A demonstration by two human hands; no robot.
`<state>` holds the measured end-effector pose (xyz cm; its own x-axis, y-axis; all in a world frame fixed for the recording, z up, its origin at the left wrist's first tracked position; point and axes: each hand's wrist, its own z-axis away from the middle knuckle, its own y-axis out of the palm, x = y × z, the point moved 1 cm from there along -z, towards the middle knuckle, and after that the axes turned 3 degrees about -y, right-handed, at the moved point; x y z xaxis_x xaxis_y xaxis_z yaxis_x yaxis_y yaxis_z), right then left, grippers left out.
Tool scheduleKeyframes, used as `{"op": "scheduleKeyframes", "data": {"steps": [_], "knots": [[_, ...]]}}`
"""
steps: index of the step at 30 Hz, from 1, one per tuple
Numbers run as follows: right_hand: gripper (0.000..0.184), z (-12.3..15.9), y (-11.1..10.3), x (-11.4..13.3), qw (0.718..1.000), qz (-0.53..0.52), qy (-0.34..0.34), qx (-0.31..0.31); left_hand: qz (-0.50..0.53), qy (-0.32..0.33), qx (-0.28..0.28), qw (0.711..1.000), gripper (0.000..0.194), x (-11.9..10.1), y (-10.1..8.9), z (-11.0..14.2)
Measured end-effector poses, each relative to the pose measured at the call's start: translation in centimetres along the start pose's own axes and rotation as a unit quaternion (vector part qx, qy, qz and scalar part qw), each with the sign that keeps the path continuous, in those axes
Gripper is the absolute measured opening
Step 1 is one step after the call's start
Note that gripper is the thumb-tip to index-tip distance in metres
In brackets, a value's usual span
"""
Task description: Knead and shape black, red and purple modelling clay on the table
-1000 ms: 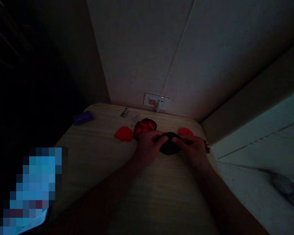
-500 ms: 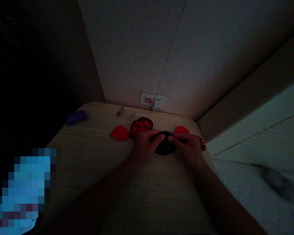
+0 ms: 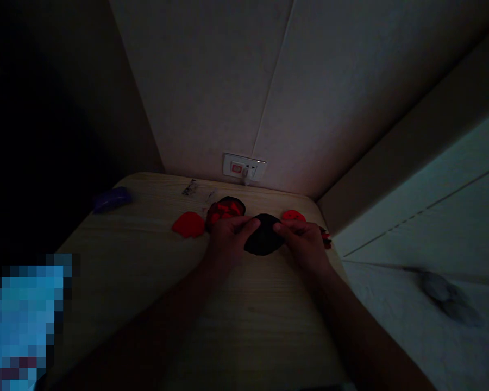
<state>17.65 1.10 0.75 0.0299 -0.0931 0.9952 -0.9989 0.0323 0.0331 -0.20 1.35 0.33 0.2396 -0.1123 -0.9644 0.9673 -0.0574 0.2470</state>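
Left hand (image 3: pixel 227 239) and right hand (image 3: pixel 306 243) pinch a black circle (image 3: pixel 264 239) near red lumps (image 3: pixel 229 208); thumbs moved apart, showing more.

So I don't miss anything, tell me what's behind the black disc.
Behind the black disc, tabletop and, slightly left, the wall socket show; whatever the disc itself covers can't be seen.

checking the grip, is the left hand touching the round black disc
Touching: in the head view, the left hand holds the black disc, thumb over its edge.
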Motion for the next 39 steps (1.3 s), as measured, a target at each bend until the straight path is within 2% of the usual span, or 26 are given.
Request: {"op": "scheduleKeyframes", "data": {"steps": [5, 10, 16, 24, 27, 30, 39], "knots": [[0.019, 0.08, 0.06, 0.33, 1.000, 0.008, 0.002, 0.012, -0.015, 0.006, -0.002, 1.000, 0.026, -0.41, -0.05, 0.14], [0.017, 0.17, 0.05, 0.43, 0.999, 0.041, -0.009, 0.003, -0.002, 0.016, 0.000, 1.000, 0.028, -0.13, 0.01, -0.07], [0.024, 0.35, 0.44, 0.24, 1.000, 0.010, -0.005, 0.025, -0.093, 0.066, 0.010, 0.993, 0.020, 0.03, -0.01, 0.22], [0.021, 0.39, 0.61, 0.50, 1.000, 0.019, -0.011, 0.005, -0.053, 0.058, 0.030, 0.996, 0.022, 0.21, 0.39, 0.24], [0.027, 0.34, 0.74, 0.30, 0.999, 0.024, -0.012, 0.021, -0.076, 0.064, 0.035, 0.994, 0.020, 0.43, 0.22, 0.04], [0.021, 0.38, 0.68, 0.07, 0.998, 0.036, -0.011, 0.042, -0.089, 0.074, 0.029, 0.993, 0.018, 0.56, 0.07, -0.01], [0.021, 0.46, 0.61, 0.07, 0.998, 0.033, 0.004, 0.049, -0.086, 0.081, 0.037, 0.992, 0.021, 0.38, 0.26, 0.19]]}}
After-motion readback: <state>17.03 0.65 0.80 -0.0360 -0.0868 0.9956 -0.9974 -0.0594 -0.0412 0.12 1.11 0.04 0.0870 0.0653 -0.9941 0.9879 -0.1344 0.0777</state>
